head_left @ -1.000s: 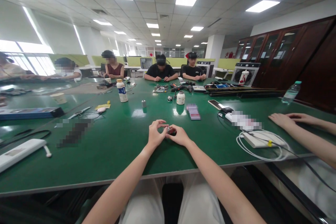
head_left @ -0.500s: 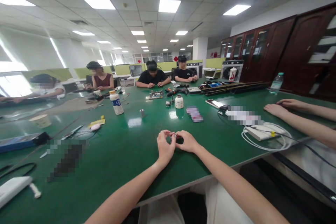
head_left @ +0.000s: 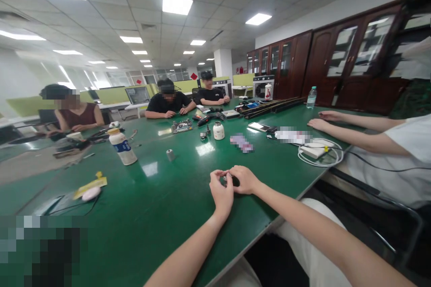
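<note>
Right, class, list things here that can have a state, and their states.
Small metal piece: held
Left hand: holding it
Right hand: holding it
Blue-labelled bottle: upright, capped
Clear bottle: upright, capped
White jar: upright, lid unclear
Metal cylinder: upright
White cable: coiled
Ceiling lights: on
Cabinet doors: shut

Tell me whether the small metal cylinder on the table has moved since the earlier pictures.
No: the metal cylinder stands where it did, between the blue-labelled bottle and the white jar; the camera has turned.
</note>
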Tool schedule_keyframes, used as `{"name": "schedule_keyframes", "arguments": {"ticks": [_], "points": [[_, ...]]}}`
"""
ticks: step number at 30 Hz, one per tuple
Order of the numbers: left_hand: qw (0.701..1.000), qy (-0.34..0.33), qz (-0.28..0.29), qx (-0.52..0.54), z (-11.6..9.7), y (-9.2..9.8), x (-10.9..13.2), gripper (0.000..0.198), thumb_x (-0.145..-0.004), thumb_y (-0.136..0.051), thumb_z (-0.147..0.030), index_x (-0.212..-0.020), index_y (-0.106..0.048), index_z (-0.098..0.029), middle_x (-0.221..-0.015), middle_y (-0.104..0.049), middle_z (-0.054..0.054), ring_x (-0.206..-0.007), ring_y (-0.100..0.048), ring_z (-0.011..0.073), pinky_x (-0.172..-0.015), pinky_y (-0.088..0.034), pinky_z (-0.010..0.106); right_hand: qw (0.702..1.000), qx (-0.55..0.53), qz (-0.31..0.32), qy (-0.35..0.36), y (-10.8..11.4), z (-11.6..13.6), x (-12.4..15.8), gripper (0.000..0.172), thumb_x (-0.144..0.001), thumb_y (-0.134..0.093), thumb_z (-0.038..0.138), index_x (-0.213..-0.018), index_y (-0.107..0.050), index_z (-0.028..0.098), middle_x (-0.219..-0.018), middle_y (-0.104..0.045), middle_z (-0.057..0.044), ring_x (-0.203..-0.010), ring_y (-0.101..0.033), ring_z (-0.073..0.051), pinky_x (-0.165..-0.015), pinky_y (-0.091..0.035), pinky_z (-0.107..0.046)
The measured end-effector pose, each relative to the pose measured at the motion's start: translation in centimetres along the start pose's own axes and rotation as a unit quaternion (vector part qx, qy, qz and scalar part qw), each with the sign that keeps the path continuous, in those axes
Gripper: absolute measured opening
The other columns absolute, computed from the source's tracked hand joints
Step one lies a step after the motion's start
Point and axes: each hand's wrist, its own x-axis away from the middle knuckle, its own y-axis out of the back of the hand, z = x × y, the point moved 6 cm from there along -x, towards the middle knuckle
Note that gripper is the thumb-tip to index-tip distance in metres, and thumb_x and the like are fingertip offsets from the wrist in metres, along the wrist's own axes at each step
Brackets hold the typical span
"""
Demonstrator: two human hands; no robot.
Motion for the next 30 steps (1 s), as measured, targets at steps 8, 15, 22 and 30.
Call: {"name": "schedule_keyframes", "arguments": {"ticks": [8, 15, 22, 30], "points": [[0.999, 0.024, 0.039, 0.024, -0.1, 0.4, 0.0, 0.036, -0.073, -0.068, -0.020, -0.106, -0.054, -0.022, -0.107, -0.071, 0.007, -0.097, -0.069, 0.0210, -0.087, -0.053, 0.036, 0.993, 0.052, 0.090, 0.060, -0.2, -0.1, -1.8, 0.033, -0.083, -0.064, 0.041, -0.101, -0.063, 0.013, -0.097, -0.067, -0.011, -0.088, -0.061, -0.023, -0.078, -0.047, -0.033], [0.996, 0.036, 0.070, -0.037, 0.9, 0.9, -0.3, 0.039, -0.067, -0.070, -0.022, -0.104, -0.058, -0.019, -0.100, -0.071, 0.007, -0.085, -0.070, 0.0220, -0.081, -0.057, 0.039, 0.947, 0.129, 0.223, 0.190, -1.1, 0.2, -5.0, 0.057, -0.074, -0.072, 0.050, -0.114, -0.064, 0.010, -0.104, -0.068, -0.014, -0.090, -0.067, -0.028, -0.078, -0.048, -0.036], [0.996, 0.056, -0.004, -0.066, 2.9, 2.3, -2.5, 0.041, -0.062, -0.075, -0.029, -0.100, -0.061, -0.018, -0.094, -0.071, 0.005, -0.076, -0.071, 0.0212, -0.076, -0.059, 0.038, 0.955, 0.107, 0.211, 0.178, -3.7, 0.3, -8.2, 0.061, -0.075, -0.069, 0.052, -0.123, -0.058, 0.016, -0.111, -0.067, -0.011, -0.096, -0.068, -0.028, -0.082, -0.050, -0.036], [0.990, 0.077, -0.056, -0.100, 2.2, 3.1, -2.9, 0.032, -0.060, -0.075, -0.020, -0.090, -0.064, -0.018, -0.088, -0.073, 0.004, -0.079, -0.070, 0.0188, -0.080, -0.059, 0.035, 0.980, -0.007, 0.199, -0.006, -3.2, 0.6, -8.0, 0.043, -0.080, -0.063, 0.038, -0.118, -0.059, 0.019, -0.115, -0.067, -0.013, -0.100, -0.069, -0.027, -0.082, -0.052, -0.035]]}}
